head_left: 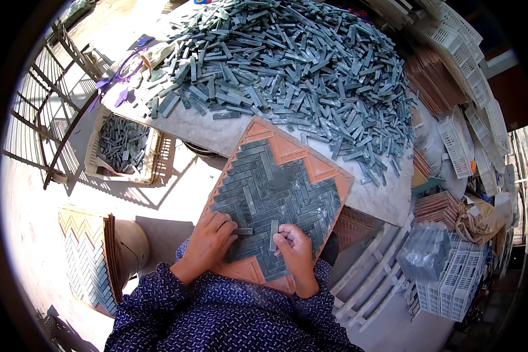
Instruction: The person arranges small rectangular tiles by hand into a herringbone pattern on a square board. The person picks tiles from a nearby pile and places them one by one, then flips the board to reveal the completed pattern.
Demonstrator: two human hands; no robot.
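An orange-brown herringbone tray (254, 267) with a zigzag-notched edge rests tilted across my lap and against the table's front edge. Dark green-grey stone strips fill most of it in a herringbone pattern. My right hand (294, 249) pinches a single stone strip (273, 234) upright between thumb and fingers, over the lower middle of the pattern. At the tray's left edge, my left hand (212, 234) has its fingers curled together. Another stone strip (244, 231) juts out from its fingertips, lying over the laid strips. Bare orange shows at the tray's top and bottom corners.
A large heap of loose stone strips (299, 64) covers the pale table (387, 202). A crate (152, 155) of strips stands on the floor at left, near a stack of patterned trays (88, 258). White plastic crates (452, 281) and more stacked trays (431, 76) line the right.
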